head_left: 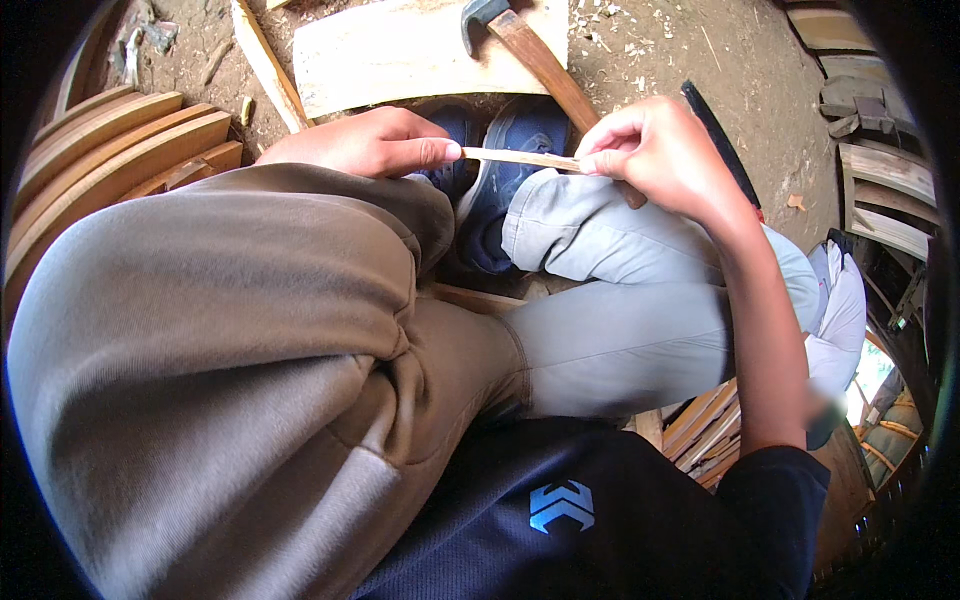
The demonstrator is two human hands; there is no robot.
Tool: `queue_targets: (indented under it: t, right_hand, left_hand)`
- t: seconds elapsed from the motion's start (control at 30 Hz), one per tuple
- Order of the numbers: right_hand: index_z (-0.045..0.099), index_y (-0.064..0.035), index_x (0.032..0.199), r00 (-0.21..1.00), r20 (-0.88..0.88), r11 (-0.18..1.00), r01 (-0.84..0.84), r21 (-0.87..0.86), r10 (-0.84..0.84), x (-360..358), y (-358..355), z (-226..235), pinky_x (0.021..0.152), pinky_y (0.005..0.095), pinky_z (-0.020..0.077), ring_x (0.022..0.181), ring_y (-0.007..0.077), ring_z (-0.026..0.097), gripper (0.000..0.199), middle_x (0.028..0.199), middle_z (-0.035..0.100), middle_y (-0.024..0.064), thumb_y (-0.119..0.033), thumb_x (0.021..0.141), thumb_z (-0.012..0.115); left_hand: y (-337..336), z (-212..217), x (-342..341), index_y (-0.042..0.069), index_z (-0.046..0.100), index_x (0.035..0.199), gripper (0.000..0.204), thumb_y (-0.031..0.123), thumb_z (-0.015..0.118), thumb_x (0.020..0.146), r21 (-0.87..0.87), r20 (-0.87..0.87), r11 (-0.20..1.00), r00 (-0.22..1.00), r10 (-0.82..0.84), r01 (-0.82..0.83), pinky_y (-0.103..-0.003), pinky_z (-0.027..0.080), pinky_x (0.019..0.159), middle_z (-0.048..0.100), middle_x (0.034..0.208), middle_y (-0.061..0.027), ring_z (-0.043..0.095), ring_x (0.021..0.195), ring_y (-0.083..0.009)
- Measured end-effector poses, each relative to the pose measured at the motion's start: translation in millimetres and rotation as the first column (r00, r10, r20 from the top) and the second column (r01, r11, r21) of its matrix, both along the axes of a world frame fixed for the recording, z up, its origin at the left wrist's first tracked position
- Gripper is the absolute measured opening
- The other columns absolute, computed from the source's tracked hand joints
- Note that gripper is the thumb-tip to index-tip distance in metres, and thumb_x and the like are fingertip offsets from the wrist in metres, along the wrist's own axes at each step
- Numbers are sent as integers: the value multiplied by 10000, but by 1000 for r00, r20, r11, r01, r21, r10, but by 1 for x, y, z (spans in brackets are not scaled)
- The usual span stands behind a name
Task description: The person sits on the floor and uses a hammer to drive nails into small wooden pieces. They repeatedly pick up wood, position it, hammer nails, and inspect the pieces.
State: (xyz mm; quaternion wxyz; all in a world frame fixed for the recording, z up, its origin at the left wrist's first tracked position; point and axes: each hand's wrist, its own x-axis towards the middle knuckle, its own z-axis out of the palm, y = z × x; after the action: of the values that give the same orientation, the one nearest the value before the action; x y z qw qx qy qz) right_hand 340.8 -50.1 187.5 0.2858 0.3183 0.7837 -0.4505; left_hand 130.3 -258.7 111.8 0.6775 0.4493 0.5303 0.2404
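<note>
A thin, pale strip of wood [522, 157] is stretched level between my two hands, above a pair of blue shoes. My left hand [385, 145] pinches its left end, thumb on top and fingers curled under. At the other end, my right hand [650, 150] grips the strip between thumb and fingertips. A hammer-like tool [540, 65] with a curved metal head and wooden handle rests with its head over a pale board [400, 60]; its handle runs down behind my right hand. Brown cloth hides my left forearm.
Stacked boards [120, 160] lie at the left, and a narrow wooden batten [268, 65] beside the pale board. A long black tool [720, 140] lies right of my right hand. More wood pieces [885, 175] are piled at the far right. Shavings dot the dirt floor [690, 50].
</note>
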Motion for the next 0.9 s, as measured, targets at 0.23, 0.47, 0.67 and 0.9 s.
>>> queue_targets:
  t: [0.23, 0.47, 0.67, 0.9]
  right_hand:
    - [753, -6, 888, 979, 18, 947, 203, -247, -205, 12, 18, -7, 578, 258, 512, 607, 86, 610, 99, 723, 690, 16, -84, 839, 719]
    - [721, -25, 1076, 778, -180, 797, 571, -196, -602, 18, 45, -12, 844, 262, 535, 833, 87, 638, 228, 947, 704, 14, -166, 897, 715]
    - [599, -110, 1366, 842, -514, 859, 378, 344, -164, 20, 77, -31, 917, 270, 511, 954, 155, 656, 414, 1080, 702, 64, -146, 956, 647]
    - [734, -32, 1058, 885, -421, 969, -113, 220, 199, 6, 9, -3, 808, 302, 526, 891, 165, 673, 251, 950, 709, 127, -169, 848, 747]
  left_hand:
    - [-5, -8, 2, 47, 616, 844, 462, 449, 496, 1037, -65, 119, 998, 993, -9, 16, -292, 311, 579, 380, 649, 45, 360, 641, -75]
    - [-9, -10, -3, 53, 590, 820, 440, 418, 487, 1045, -20, 107, 999, 994, -31, 34, -293, 303, 576, 370, 655, 51, 353, 637, -74]
    - [-6, -3, 1, 40, 614, 846, 438, 420, 506, 1035, -64, 79, 998, 997, 27, -22, -291, 310, 578, 404, 655, 39, 371, 641, -77]
    - [-6, 6, 0, 35, 617, 876, 458, 442, 484, 1037, -80, 43, 996, 998, 42, -38, -294, 330, 596, 450, 682, 15, 385, 654, -87]
